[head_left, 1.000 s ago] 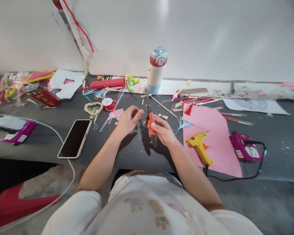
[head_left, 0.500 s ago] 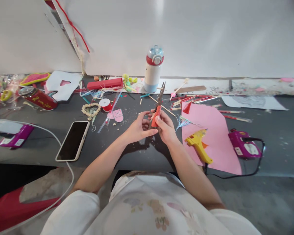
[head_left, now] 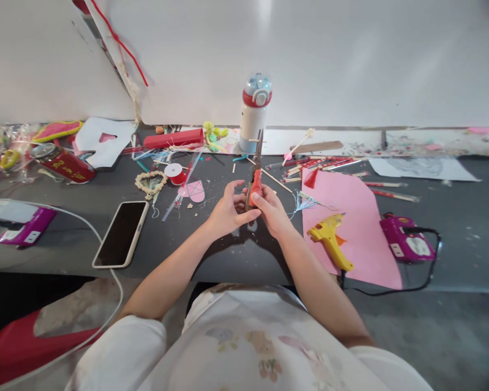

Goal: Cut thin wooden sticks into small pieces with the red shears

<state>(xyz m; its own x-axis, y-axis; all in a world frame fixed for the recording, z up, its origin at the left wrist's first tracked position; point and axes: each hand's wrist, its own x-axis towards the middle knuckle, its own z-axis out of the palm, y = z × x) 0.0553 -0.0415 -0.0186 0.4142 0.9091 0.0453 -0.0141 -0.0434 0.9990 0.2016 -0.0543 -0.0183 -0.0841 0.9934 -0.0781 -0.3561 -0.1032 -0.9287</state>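
A pair of scissors (head_left: 256, 171) with long dark blades and a red-covered handle points up and away from me, over the table. My right hand (head_left: 272, 212) grips the red handle, its thumb lying across it. From the other side, my left hand (head_left: 228, 210) is loosely curled about the lower handle, thumb stretched across its end and fingertips against its left side. A short pale stick (head_left: 254, 140) shows by the blade tips; whether the blades touch it is unclear. Behind the blades stands a white bottle (head_left: 251, 122) with a red collar.
Right of my hands, a yellow glue gun (head_left: 329, 239) lies on pink sheet (head_left: 367, 239), beside a purple power box (head_left: 407, 239). To the left are a phone (head_left: 121, 234), a ribbon spool (head_left: 175, 174), a beaded heart (head_left: 150, 184) and a red can (head_left: 63, 163). Thin sticks (head_left: 318, 165) lie scattered.
The scissors have swung from leaning right to nearly upright, and their tips have shifted left in front of the bottle. Both hands keep about the same place.
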